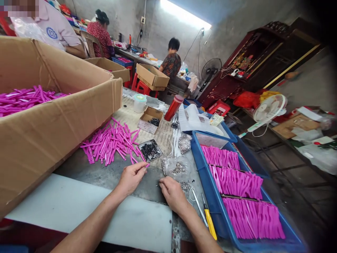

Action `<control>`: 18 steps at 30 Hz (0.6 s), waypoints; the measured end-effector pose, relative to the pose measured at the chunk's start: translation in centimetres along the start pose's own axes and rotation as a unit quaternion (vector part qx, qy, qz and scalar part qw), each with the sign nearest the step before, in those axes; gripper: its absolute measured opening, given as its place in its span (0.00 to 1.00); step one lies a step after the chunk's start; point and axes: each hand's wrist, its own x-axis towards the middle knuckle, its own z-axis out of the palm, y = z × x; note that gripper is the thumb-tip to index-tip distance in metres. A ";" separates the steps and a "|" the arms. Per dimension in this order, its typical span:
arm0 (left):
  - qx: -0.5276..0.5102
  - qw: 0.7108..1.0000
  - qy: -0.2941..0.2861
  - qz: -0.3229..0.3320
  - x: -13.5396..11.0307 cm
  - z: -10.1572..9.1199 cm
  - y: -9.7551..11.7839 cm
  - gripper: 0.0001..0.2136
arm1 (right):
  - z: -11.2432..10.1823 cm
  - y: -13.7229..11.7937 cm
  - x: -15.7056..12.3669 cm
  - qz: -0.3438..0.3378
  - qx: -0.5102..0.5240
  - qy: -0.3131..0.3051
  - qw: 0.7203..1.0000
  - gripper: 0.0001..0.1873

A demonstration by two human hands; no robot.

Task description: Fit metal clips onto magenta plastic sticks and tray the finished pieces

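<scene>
My left hand (131, 177) pinches the end of a pink plastic piece (146, 165) at the near edge of a loose pile of pink plastic pieces (110, 142). My right hand (172, 191) rests fingers-down on the table, its fingertips on small dark metal parts (159, 183); whether it grips one I cannot tell. Just beyond the hands lie a small tray of black metal parts (150, 151) and a clear bag of silver parts (177, 168).
A big cardboard box (52, 133) of pink pieces fills the left. A blue tray (210, 196) with rows of pink pieces lies right, a yellow-handled screwdriver (210, 219) beside it. A red bottle (173, 107), a small carton (150, 119) and a fan (268, 109) stand farther off. Other people sit at rear tables.
</scene>
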 end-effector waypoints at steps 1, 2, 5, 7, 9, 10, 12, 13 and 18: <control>0.001 1.000 0.000 0.000 0.0 0.0 0.0 0.13 | -0.3 0.0 0.0 0.014 0.017 0.006 1.000 0.09; 0.003 1.000 0.000 0.000 0.0 0.0 0.0 0.13 | -0.6 -0.1 0.0 0.027 0.027 0.010 0.999 0.08; 0.013 1.000 -0.002 0.003 -0.1 0.0 0.1 0.13 | -0.9 -0.3 0.1 0.043 0.031 0.004 0.999 0.08; 0.016 1.000 -0.002 0.005 -0.1 0.0 0.1 0.13 | -0.8 -0.4 0.2 0.041 0.018 -0.007 0.999 0.08; 0.017 1.000 -0.003 0.006 0.0 0.0 0.0 0.13 | -0.5 -0.4 0.3 0.036 0.001 -0.021 0.999 0.07; 0.018 1.000 -0.004 0.007 0.0 0.0 0.0 0.13 | -0.3 -0.4 0.3 0.033 -0.007 -0.029 0.999 0.07; 0.019 1.000 -0.005 0.007 0.0 0.0 -0.1 0.13 | -0.1 -0.3 0.3 0.025 -0.021 -0.040 0.999 0.07; 0.019 1.000 -0.005 0.006 0.0 0.0 -0.1 0.13 | 0.0 -0.3 0.3 0.021 -0.028 -0.045 0.998 0.07; 0.019 1.000 -0.004 0.001 -0.1 0.0 0.0 0.13 | 0.2 -0.3 0.5 0.010 -0.074 -0.071 0.995 0.07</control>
